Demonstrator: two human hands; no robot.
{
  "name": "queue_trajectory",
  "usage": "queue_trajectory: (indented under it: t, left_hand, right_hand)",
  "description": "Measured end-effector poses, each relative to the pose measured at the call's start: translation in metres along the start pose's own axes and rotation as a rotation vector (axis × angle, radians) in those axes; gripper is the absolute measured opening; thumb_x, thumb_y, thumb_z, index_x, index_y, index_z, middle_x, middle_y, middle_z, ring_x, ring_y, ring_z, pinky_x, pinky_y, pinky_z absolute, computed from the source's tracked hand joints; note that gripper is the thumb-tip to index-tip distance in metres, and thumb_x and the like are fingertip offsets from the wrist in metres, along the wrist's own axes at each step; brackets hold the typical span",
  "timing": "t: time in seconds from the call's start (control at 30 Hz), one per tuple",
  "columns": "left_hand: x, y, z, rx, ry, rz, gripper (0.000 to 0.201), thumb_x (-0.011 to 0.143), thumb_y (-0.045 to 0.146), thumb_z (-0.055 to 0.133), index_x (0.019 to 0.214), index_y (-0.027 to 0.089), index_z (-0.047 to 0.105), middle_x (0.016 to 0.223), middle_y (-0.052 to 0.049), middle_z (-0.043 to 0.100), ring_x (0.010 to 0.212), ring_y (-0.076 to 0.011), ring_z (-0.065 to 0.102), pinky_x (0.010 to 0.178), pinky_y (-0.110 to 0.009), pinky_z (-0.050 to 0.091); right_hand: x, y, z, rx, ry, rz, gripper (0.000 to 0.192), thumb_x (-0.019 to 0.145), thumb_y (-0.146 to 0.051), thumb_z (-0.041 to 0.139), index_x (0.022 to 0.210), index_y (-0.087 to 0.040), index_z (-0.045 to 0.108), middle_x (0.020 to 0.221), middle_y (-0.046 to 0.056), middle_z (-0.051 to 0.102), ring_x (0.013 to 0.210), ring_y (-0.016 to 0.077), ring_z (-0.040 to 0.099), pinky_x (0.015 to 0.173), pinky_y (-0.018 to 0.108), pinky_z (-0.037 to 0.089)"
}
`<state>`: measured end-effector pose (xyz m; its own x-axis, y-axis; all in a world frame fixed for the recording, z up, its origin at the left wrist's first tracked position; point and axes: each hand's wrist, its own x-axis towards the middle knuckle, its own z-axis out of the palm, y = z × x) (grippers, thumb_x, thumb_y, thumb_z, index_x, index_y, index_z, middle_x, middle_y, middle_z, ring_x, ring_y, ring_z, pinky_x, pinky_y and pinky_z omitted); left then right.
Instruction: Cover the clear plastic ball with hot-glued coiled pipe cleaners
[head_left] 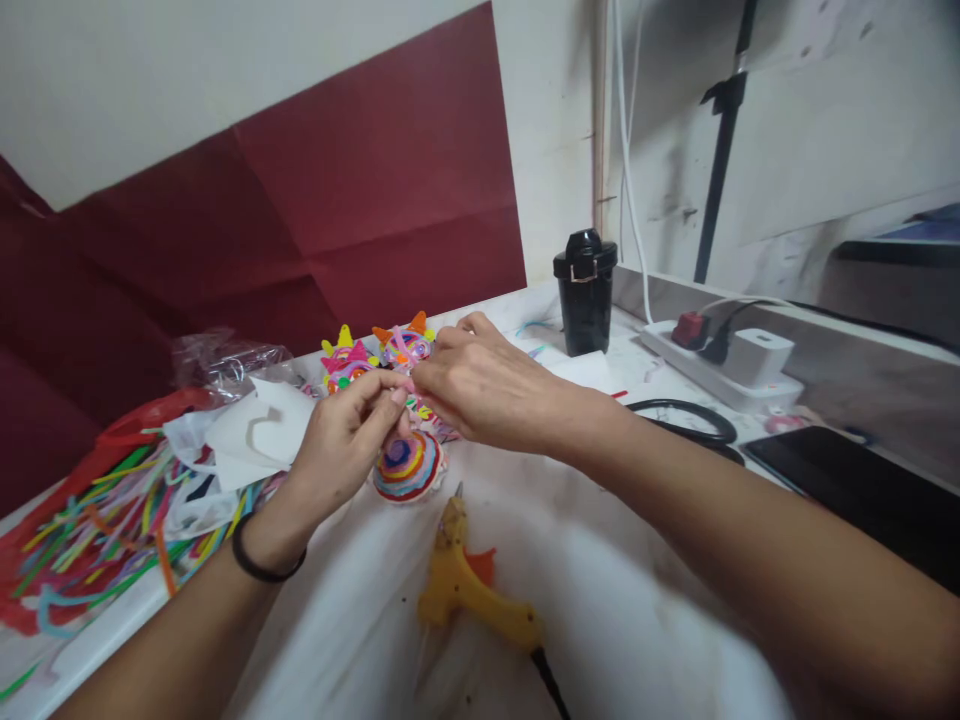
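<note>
While both hands pinch a pink strip [409, 385] above the spiral disc [409, 467], bare table [600, 600] lies nearer.

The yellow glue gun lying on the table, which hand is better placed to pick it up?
Probably the left hand. The glue gun lies just below it, handle toward the person. The right hand sits farther up, pinching the pink piece with the left.

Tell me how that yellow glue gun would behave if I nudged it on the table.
The glue gun lies flat on its side, so it would probably slide, not roll. Its black cord may drag it.
</note>
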<state>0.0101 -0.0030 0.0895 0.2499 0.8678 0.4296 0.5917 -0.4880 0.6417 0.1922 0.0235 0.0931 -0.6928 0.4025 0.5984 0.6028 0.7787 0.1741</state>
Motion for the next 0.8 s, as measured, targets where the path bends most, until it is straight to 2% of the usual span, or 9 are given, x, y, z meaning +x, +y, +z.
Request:
queue_trajectory:
  t: [0.07,0.2,0.4,0.53,0.6,0.67,0.8]
  left_hand:
    - [0.001,0.002,-0.002,0.143,0.014,0.05,0.013,0.086,0.028,0.053,0.083,0.02,0.063,0.056,0.005,0.056,0.049,-0.0128,0.048,0.05,-0.023,0.036]
    - [0.0,0.003,-0.007,0.328,-0.032,0.134,0.013,0.082,0.029,0.057,0.078,0.021,0.067,0.059,0.003,0.058,0.053,-0.0146,0.05,0.053,-0.024,0.035]
    - [-0.005,-0.004,-0.018,0.258,-0.065,0.049,0.018,0.083,0.033,0.055,0.075,0.022,0.066,0.055,0.003,0.054,0.051,-0.0152,0.046,0.051,-0.024,0.033]
    - [-0.013,-0.009,-0.023,0.238,-0.094,0.005,0.018,0.085,0.034,0.054,0.077,0.022,0.064,0.059,0.003,0.055,0.055,-0.0159,0.048,0.053,-0.024,0.034]
    - [-0.018,-0.009,-0.026,0.254,-0.125,-0.002,0.021,0.087,0.036,0.051,0.078,0.021,0.063,0.06,0.003,0.053,0.056,-0.0161,0.049,0.054,-0.025,0.034]
    - [-0.021,-0.009,-0.028,0.274,-0.133,-0.008,0.024,0.089,0.038,0.048,0.08,0.02,0.062,0.061,0.003,0.051,0.057,-0.0159,0.048,0.055,-0.025,0.034]
    - [-0.024,-0.007,-0.033,0.293,-0.126,-0.039,0.027,0.09,0.039,0.043,0.077,0.02,0.057,0.06,0.004,0.048,0.057,-0.0154,0.047,0.055,-0.025,0.034]
  right_hand:
    - [0.001,0.003,0.0,-0.102,-0.004,-0.019,0.022,0.091,-0.008,0.043,0.082,-0.012,0.062,0.072,0.009,0.063,0.083,0.0235,0.049,0.079,0.041,0.026]
    - [0.001,0.011,0.004,-0.181,0.045,-0.041,0.027,0.093,-0.006,0.04,0.081,-0.012,0.064,0.068,0.006,0.061,0.082,0.0218,0.048,0.086,0.042,0.025]
    - [-0.003,0.02,0.014,-0.166,0.089,-0.127,0.024,0.095,-0.012,0.045,0.08,-0.016,0.063,0.072,0.005,0.066,0.088,0.0229,0.048,0.086,0.043,0.025]
    - [-0.004,0.024,0.019,-0.178,0.136,-0.186,0.025,0.094,-0.01,0.047,0.076,-0.017,0.063,0.07,0.003,0.067,0.096,0.0225,0.05,0.097,0.046,0.018]
    - [-0.003,0.023,0.021,-0.175,0.172,-0.174,0.028,0.094,-0.008,0.045,0.076,-0.017,0.063,0.064,0.002,0.066,0.092,0.0211,0.051,0.1,0.045,0.015]
    - [-0.002,0.022,0.022,-0.158,0.176,-0.132,0.027,0.094,-0.01,0.045,0.076,-0.016,0.063,0.061,0.002,0.066,0.086,0.0205,0.052,0.098,0.043,0.017]
    - [-0.003,0.025,0.02,-0.148,0.113,-0.095,0.019,0.092,-0.013,0.052,0.077,-0.015,0.063,0.066,0.004,0.069,0.076,0.0194,0.052,0.078,0.037,0.024]
